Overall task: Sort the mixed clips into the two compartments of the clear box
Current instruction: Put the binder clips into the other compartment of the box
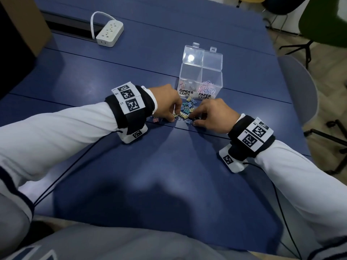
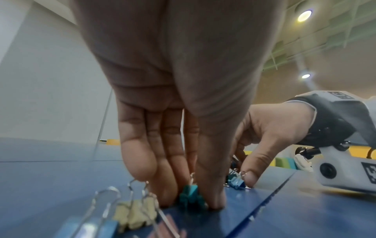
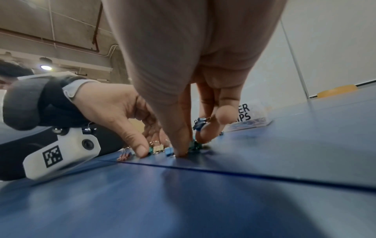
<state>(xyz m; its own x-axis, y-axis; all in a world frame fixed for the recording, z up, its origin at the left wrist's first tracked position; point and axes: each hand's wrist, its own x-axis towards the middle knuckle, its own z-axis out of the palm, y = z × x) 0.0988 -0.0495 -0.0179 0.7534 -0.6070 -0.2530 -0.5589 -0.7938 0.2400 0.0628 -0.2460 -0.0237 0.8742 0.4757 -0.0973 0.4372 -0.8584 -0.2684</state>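
The clear box stands open on the blue table, its left compartment labelled BINDER CLIPS, its right PAPER CLIPS; each holds some clips. A pile of mixed coloured clips lies just in front of it. My left hand reaches into the pile's left side; in the left wrist view its thumb and fingers pinch a teal binder clip on the table. My right hand works the pile's near right side. There its thumb and forefinger close on a dark green clip, and its curled fingers hold a dark blue binder clip.
A pink binder clip lies apart, left of the pile by my left hand. A white power strip sits at the far left of the table beside a cardboard box. Chairs stand along the right edge.
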